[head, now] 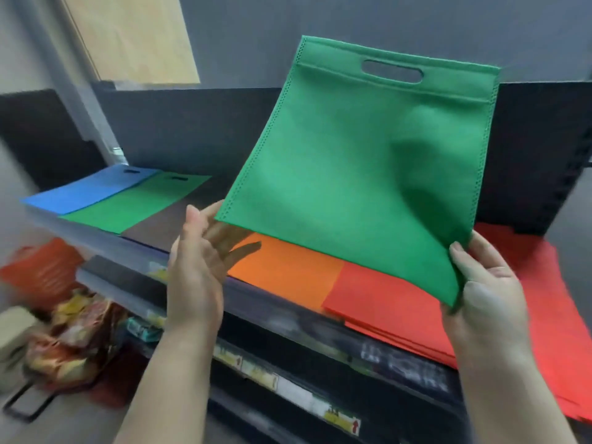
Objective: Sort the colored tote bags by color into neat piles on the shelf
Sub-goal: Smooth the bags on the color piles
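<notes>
Green bag (362, 174) looks light and floppy; right hand (480, 296) pinches its bottom corner, left hand (198, 261) open near the other corner. Grab both corners, probably.

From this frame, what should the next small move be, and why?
Probably carry the held green tote bag left and lay it on the green pile beside the blue pile. The right hand pinches its lower corner; the open left hand could steady the other corner. Orange and red bags lie below.
</notes>
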The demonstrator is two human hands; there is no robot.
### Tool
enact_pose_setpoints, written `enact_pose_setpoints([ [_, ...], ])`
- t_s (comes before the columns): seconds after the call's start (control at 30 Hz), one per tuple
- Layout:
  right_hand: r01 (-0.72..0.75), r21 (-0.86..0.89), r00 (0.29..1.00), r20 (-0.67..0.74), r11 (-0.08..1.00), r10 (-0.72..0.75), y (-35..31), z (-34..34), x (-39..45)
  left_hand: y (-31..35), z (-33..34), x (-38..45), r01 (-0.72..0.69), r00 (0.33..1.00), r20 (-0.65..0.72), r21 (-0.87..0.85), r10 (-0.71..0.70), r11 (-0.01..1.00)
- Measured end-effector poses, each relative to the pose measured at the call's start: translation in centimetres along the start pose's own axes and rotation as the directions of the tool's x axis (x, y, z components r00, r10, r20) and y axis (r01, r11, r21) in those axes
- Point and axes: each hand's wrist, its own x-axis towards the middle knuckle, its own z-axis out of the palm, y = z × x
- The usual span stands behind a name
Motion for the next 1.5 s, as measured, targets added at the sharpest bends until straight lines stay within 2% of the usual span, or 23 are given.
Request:
enact_pose_setpoints([
  [0.07, -0.052, -0.010, 0.996, 0.066, 0.999, 0.053, 2.0, 2.2, -0.4, 1.3, -2.6, -0.1, -0.055, 0.998, -0.017, 0.000, 0.055, 0.999],
  [0.3, -0.135, -0.100, 0.957, 0.244, 0.986, 0.156, 9.5, 10.4, -4.0, 5.1, -11.3, -0.9, -0.139, 0.947, -0.273, 0.132, 0.171, 0.981],
  [0.37, -0.158, -0.139, 0.944, 0.268, 0.978, 0.191, 11.7, 12.6, -5.7, 5.7, -14.6, -0.8, -0.122, 0.919, -0.350, 0.185, 0.181, 0.975],
  [0.53, -0.227, -0.181, 0.913, 0.302, 0.957, 0.274, 17.5, 18.9, -10.9, 7.0, -25.1, -0.2, -0.046, 0.883, -0.433, 0.307, 0.183, 0.951],
  [0.8, -0.182, -0.216, 0.901, 0.354, 0.959, 0.250, 26.5, 29.3, -19.0, 10.2, -40.8, 0.5, 0.084, 0.839, -0.528, 0.368, 0.134, 0.926],
  [0.97, -0.123, -0.247, 0.892, 0.398, 0.961, 0.217, 29.7, 33.6, -20.9, 9.7, -47.0, 1.8, 0.157, 0.833, -0.543, 0.415, 0.106, 0.896],
  [1.23, -0.064, -0.273, 0.935, 0.319, 0.960, 0.153, 35.9, 38.4, -18.9, 7.2, -52.0, 7.8, 0.154, 0.870, -0.475, 0.517, 0.133, 0.842],
  [1.33, -0.014, -0.312, 0.954, 0.281, 0.950, 0.106, 38.0, 40.1, -16.7, 6.3, -53.3, 11.2, 0.163, 0.897, -0.428, 0.549, 0.108, 0.820],
  [1.5, 0.063, -0.367, 0.984, 0.181, 0.928, 0.005, 40.9, 42.3, -11.9, 4.9, -54.3, 18.8, 0.096, 0.954, -0.285, 0.593, 0.097, 0.800],
])
